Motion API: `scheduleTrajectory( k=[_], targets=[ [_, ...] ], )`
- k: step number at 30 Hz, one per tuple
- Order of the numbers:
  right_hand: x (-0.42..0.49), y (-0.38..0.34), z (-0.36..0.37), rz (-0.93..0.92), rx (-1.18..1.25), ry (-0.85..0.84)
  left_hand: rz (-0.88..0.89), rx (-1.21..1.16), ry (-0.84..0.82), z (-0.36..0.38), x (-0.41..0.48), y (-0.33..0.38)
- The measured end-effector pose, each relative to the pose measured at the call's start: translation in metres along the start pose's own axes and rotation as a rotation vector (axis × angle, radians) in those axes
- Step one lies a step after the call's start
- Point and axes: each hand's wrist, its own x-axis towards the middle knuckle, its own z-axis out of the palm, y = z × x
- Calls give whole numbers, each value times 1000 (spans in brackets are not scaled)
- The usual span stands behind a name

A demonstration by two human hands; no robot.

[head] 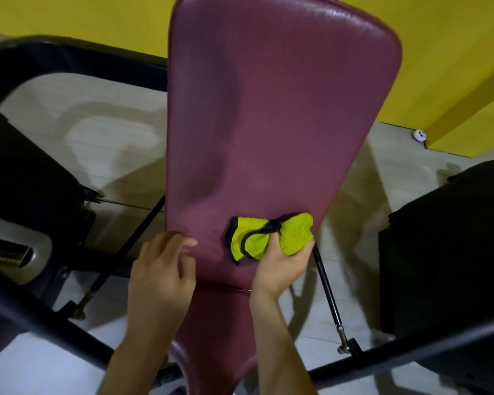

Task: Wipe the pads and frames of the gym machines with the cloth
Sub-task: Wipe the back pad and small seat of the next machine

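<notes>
Right hand (280,266) clenches bunched lime-green microfibre cloth (268,238) against the long maroon vinyl pad (268,124), low end. Left hand (161,269) rests on pad edge, fingers relaxed. Cloth soft, light (grip mid-bunch); vinyl looks slick.

Pad (283,109) top cropped, frame bars (40,319) blurred (esp. left), cloth (295,232) underside hidden

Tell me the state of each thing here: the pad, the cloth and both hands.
Maroon vinyl back pad: glossy, cloth on its lower part.
Yellow-green microfibre cloth with black edging: bunched, against the pad.
Right hand: grips the cloth.
Left hand: fingers rest on the pad's left edge.
</notes>
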Motion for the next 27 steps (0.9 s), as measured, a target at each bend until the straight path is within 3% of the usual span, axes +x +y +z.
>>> scheduleTrajectory(
  k=[6, 10, 13, 16, 20, 27],
  targets=[
    [-12, 2, 12, 317, 228, -101, -12, 17, 9, 0, -1, -6],
    [-29, -81, 27, 272, 361, -227, 3, 15, 9, -19, 9, 2],
    [-41, -148, 50, 108, 444, -305, 22, 39, 9, -31, 19, 7],
    [-45, -169, 61, 39, 469, -278, 40, 62, 29, -36, 26, 4],
    [-50, -103, 56, 59, 385, -260, 53, 174, -19, -32, 31, -13],
    [-67, 25, 26, 537, 9, -174, 30, 226, -85, -25, 23, -34]
  ],
)
